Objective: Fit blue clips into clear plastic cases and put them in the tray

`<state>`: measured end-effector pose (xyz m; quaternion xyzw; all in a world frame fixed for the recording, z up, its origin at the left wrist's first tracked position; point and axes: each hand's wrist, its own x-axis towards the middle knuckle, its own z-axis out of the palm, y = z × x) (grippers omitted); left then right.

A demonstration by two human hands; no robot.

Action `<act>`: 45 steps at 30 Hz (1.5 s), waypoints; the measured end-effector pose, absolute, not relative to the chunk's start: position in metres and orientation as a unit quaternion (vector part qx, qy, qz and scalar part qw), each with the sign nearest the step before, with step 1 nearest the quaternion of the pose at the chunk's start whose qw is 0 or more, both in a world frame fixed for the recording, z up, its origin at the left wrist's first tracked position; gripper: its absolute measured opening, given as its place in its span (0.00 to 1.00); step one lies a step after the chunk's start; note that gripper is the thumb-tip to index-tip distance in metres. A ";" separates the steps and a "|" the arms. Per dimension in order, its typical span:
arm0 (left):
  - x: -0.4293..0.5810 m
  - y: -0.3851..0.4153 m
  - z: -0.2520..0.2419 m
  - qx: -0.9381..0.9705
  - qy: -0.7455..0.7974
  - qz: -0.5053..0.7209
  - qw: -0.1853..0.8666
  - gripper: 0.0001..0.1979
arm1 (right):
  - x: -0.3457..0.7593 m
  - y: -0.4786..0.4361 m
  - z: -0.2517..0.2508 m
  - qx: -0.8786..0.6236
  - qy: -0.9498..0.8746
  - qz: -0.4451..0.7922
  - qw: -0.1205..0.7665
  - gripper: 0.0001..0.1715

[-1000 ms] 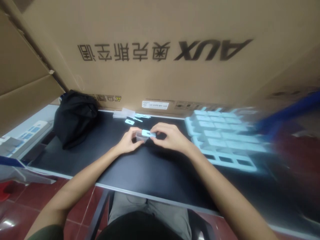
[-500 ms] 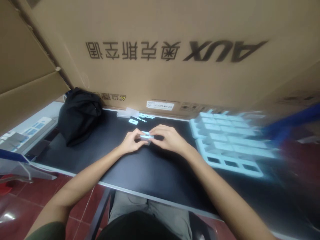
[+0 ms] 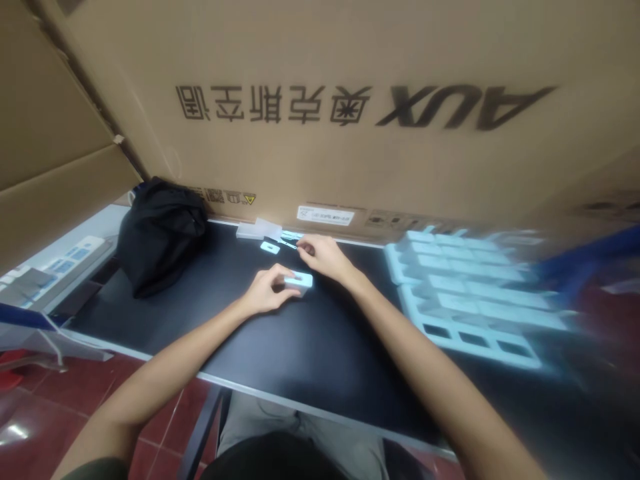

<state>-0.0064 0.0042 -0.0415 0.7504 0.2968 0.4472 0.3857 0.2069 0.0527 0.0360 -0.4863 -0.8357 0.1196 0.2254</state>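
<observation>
My left hand is closed on a small pale blue-white plastic piece, holding it just above the black table. My right hand has reached to the back of the table, fingers curled in a pinch at some thin small parts lying there; whether it grips one I cannot make out. A small flat white plate and a clear plastic bag lie close by.
A pale blue tray of compartments with several white pieces sits to the right. A black bag stands at the back left. A large cardboard box walls off the back. A power strip lies far left.
My right hand let go of the small piece and moved back toward the thin parts by the box. My left hand keeps the piece.
</observation>
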 end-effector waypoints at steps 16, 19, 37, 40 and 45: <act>-0.005 -0.001 -0.037 0.734 0.311 0.435 0.419 0.24 | 0.182 0.106 0.022 -0.532 -0.834 0.126 0.082 0.18; -0.005 -0.002 -0.036 0.732 0.316 0.431 0.423 0.25 | 0.199 0.093 0.030 -0.524 -0.837 0.139 0.076 0.06; 0.023 -0.021 -0.007 0.765 0.316 0.436 0.355 0.25 | 0.242 -0.040 0.098 -0.376 -0.844 0.222 0.312 0.02; 0.034 -0.027 -0.001 0.769 0.302 0.439 0.352 0.25 | 0.250 -0.047 0.100 -0.371 -0.859 0.201 0.289 0.03; 0.057 -0.036 0.011 0.775 0.287 0.442 0.350 0.24 | 0.267 -0.064 0.108 -0.387 -0.873 0.155 0.252 0.11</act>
